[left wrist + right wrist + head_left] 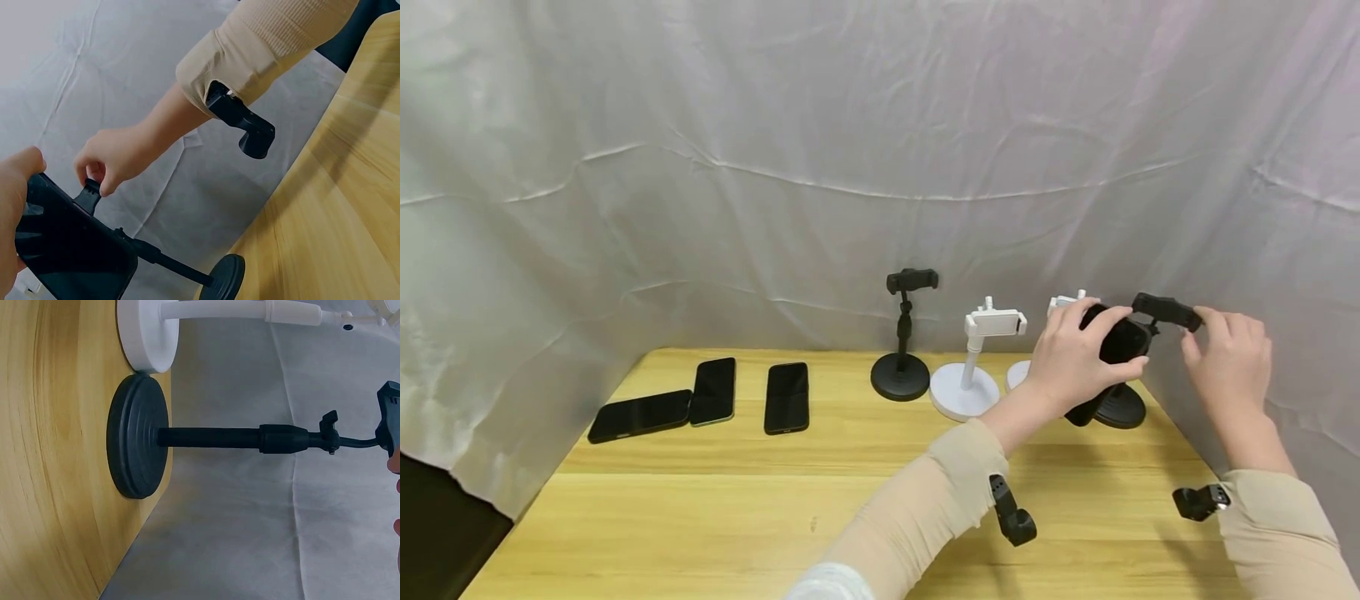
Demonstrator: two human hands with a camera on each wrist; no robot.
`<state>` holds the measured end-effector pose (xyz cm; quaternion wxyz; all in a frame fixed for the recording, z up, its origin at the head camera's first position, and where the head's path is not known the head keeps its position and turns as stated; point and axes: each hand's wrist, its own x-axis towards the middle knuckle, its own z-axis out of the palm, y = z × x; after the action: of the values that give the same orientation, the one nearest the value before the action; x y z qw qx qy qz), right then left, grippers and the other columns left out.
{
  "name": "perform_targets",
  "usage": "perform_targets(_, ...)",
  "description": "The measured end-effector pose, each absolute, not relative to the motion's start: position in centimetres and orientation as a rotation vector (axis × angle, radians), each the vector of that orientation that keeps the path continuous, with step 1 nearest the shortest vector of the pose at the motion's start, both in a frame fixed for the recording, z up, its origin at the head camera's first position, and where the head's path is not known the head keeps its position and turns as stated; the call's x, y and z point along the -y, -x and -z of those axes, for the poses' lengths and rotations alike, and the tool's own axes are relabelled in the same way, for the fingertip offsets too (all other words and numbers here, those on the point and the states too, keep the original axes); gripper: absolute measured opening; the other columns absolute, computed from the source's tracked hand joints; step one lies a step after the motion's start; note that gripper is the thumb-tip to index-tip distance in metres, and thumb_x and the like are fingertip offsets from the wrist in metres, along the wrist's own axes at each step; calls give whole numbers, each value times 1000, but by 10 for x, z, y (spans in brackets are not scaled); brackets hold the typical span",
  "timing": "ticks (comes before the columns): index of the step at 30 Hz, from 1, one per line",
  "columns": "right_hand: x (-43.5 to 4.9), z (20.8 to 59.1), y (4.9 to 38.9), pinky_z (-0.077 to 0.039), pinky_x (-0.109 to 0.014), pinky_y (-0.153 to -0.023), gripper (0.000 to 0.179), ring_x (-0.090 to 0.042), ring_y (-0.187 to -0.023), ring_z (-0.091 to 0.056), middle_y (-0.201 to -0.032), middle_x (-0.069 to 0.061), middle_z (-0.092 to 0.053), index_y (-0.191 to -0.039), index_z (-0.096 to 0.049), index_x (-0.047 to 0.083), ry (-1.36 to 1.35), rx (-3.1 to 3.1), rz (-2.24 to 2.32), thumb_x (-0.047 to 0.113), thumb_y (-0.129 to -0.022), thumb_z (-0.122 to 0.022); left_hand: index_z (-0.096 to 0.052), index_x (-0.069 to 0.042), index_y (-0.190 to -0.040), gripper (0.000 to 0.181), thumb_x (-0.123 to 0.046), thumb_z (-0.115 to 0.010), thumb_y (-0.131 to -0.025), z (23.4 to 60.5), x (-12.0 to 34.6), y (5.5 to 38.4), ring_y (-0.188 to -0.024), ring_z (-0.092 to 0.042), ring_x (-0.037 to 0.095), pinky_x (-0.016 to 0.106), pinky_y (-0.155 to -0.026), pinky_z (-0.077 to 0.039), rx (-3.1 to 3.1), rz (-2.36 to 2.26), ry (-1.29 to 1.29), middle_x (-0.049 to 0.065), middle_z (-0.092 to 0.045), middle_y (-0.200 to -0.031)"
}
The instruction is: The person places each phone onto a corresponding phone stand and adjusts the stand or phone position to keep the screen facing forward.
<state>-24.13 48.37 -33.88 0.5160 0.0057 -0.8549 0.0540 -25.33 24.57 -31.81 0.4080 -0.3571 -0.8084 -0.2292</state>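
My left hand grips a black smartphone by its side, holding it tilted in the air in front of the black phone stand on the far right. That stand's clamp shows just beyond the phone. My right hand pinches the outer end of the clamp between thumb and fingers. Below, the stand's round base rests on the table, its pole upright. In the left wrist view the phone overlaps part of the clamp. Only fingertips of the right hand appear at the edge of the right wrist view.
Left of the hands stand a white phone stand and another black one. A second white stand is partly behind my left hand. Three dark phones lie at the wooden table's left. Grey cloth hangs behind.
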Motion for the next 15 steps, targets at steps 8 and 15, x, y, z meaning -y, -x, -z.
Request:
perform_targets(8, -484, 340, 242, -36, -65, -78, 32, -54, -96, -49, -102, -33, -60, -113, -62, -10, -17, 2053, -139, -2, -83, -64, -58, -29, -133, 62, -60, -68, -80, 314, -255, 255, -118, -55, 13, 21, -100, -44, 2081, 609, 906, 1, -57, -131)
perform_targets(15, -484, 341, 243, -36, -66, -76, 30, -54, -94, -49, -100, -33, -60, -112, -62, -10, -38, 2029, -131, -2, -83, -63, -57, -29, -134, 64, -60, -69, -79, 313, -265, 257, -116, -56, 14, 20, -98, -44, 2099, 622, 915, 1, -57, -132)
